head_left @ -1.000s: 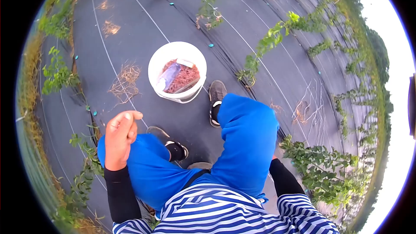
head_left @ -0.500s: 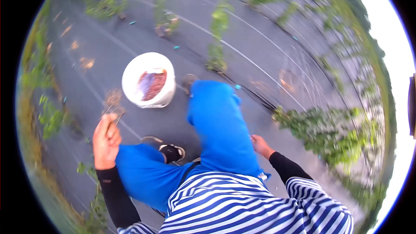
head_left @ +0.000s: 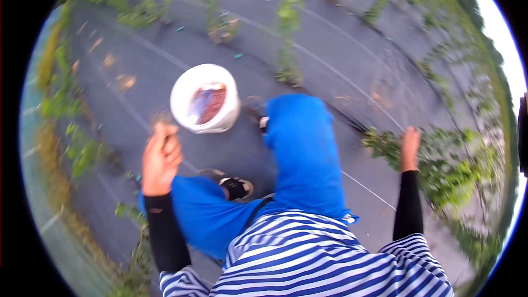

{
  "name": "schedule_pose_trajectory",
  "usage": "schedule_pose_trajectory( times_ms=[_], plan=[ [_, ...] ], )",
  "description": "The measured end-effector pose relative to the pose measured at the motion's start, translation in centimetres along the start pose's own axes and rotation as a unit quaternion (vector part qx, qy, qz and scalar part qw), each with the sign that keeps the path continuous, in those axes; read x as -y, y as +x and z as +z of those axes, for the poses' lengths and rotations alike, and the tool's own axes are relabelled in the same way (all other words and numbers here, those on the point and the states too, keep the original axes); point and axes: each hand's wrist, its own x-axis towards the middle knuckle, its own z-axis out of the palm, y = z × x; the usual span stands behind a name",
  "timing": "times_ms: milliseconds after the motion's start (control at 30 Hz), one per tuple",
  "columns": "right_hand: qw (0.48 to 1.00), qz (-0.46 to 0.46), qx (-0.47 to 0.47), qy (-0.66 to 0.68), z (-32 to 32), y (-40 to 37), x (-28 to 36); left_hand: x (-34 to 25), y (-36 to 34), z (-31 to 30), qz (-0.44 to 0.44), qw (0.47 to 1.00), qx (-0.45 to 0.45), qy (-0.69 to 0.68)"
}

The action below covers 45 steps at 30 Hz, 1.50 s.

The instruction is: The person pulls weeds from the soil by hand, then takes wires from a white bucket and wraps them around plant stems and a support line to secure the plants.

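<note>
My left hand [head_left: 161, 159] is raised beside my knee on the left, its thumb and fingers pinched together. Whatever lies between those fingertips is too blurred to make out. Just beyond it, a white bucket [head_left: 179, 96] stands on the dark ground cover, holding a mass of reddish-brown small pieces [head_left: 214, 107] and something pale and bluish [head_left: 198, 104]. Out to the right, my right hand [head_left: 410, 146] reaches forward with its fingers stretched out and nothing visible in them. It overlaps the edge of a leafy green plant [head_left: 448, 168].
Dark ground cover [head_left: 308, 49] with pale lines spreads around my feet. Rows of young plants [head_left: 289, 27] cross it ahead, along with a dark line [head_left: 352, 122] on the ground. Tufts of dry brown matter [head_left: 125, 82] lie at the left.
My right hand has swung out from beside my thigh to the leafy plant at the right. My left hand stays pinched. The whole view has shifted slightly.
</note>
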Motion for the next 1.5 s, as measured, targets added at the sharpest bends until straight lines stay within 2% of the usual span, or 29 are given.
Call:
schedule_pose_trajectory(
  times_ms=[33,67,100,133,167,233,333,400,433,467,533,567,600,633,667,767,800,867,933,1033,1067,1133,1167,1233,1267,1333,1400,1433,1500],
  plan=[
    [0.974,0.094,-0.067,-0.197,1.1,4.4,-1.0,-0.4,0.6,0.0,-0.007,0.999,-0.03,-0.01],
    [0.975,0.082,-0.096,-0.185,-0.8,3.2,7.7,-0.8,1.3,-0.1,-0.005,0.998,-0.06,-0.008],
    [0.976,-0.025,-0.151,-0.156,0.1,4.1,8.4,-0.7,2.4,-0.8,0.001,0.998,-0.054,-0.018],
    [0.993,-0.027,-0.096,-0.061,-0.1,3.5,13.2,-0.6,3.2,-0.7,-0.004,0.996,-0.084,-0.026],
    [0.994,-0.04,-0.082,-0.056,0.9,3.0,16.3,-0.2,4.3,-0.9,-0.007,0.995,-0.092,-0.038],
    [0.971,-0.099,0.032,0.218,2.6,1.6,21.8,1.2,7.7,-1.9,-0.024,0.994,-0.091,-0.053],
    [0.936,-0.139,0.102,0.307,2.7,-3.6,32.5,4.0,13.2,-1.8,-0.012,0.993,-0.118,-0.004],
    [0.913,-0.221,0.123,0.321,2.0,-6.3,37.4,5.8,16.8,-1.1,0.019,0.979,-0.165,0.115],
    [0.902,-0.23,0.147,0.334,1.9,-6.8,38.8,9.2,20.7,-3.2,0.158,0.923,-0.141,0.321],
    [0.894,-0.28,0.125,0.326,2.0,-7.5,39.9,13.2,24.3,-5.6,0.422,0.676,-0.153,0.585],
    [0.874,-0.338,0.115,0.329,3.6,-8.9,40.9,12.1,22.7,-2.9,0.233,0.787,-0.143,0.553],
    [0.868,-0.346,0.127,0.333,4.3,-9.3,40.8,11.3,21.8,-1.6,0.238,0.778,-0.173,0.555],
    [0.878,-0.35,0.166,0.28,4.5,-9.4,40.7,13.5,23.9,-2.5,0.31,0.732,-0.195,0.574],
    [0.87,-0.358,0.167,0.295,4.7,-9.4,40.7,14.2,24.7,-2.0,0.303,0.785,-0.236,0.486],
    [0.869,-0.355,0.166,0.302,4.6,-9.5,40.9,11.6,22.2,-0.5,0.25,0.831,-0.198,0.457],
    [0.857,-0.374,0.177,0.308,5.0,-9.5,41.7,9.0,20.1,1.3,0.291,0.862,-0.204,0.362],
    [0.852,-0.37,0.196,0.313,5.2,-9.4,41.9,6.0,17.2,2.2,0.265,0.89,-0.173,0.329],
    [0.844,-0.367,0.221,0.322,5.2,-10.3,43.0,2.9,14.6,2.3,0.356,0.858,-0.14,0.342],
    [0.827,-0.359,0.254,0.35,5.8,-10.9,43.7,-2.2,6.8,2.4,0.317,0.931,-0.063,0.172],
    [0.797,-0.364,0.298,0.379,7.0,-11.4,44.5,-5.3,-4.7,-1.8,0.403,0.896,-0.071,0.174],
    [0.781,-0.38,0.314,0.383,7.1,-11.5,44.6,-5.6,-9.2,-3.6,0.423,0.863,-0.141,0.24],
    [0.778,-0.386,0.326,0.375,7.1,-11.5,44.7,-3.0,-16.1,-9.2,0.4,0.814,-0.303,0.292],
    [0.776,-0.388,0.332,0.371,7.3,-11.7,44.8,-0.9,-19.2,-11.6,0.362,0.814,-0.382,0.246],
    [0.769,-0.396,0.343,0.365,7.1,-11.2,44.7,5.6,-23.4,-17.3,0.242,0.798,-0.536,0.132],
    [0.773,-0.399,0.349,0.349,7.2,-10.4,44.6,10.0,-24.8,-20.7,0.165,0.781,-0.584,0.149],
    [0.775,-0.411,0.362,0.315,7.5,-8.5,44.7,19.3,-26.8,-25.5,-0.001,0.707,-0.588,0.393],
    [0.784,-0.424,0.372,0.259,7.9,-6.4,45.0,22.4,-26.2,-24.2,-0.085,0.671,-0.554,0.484],
    [0.793,-0.419,0.375,0.234,8.0,-5.9,45.3,23.1,-25.1,-24.6,-0.088,0.677,-0.552,0.479],
    [0.795,-0.427,0.384,0.198,8.6,-5.2,46.0,24.3,-22.4,-25.5,0.074,0.656,-0.491,0.568]
  ],
)
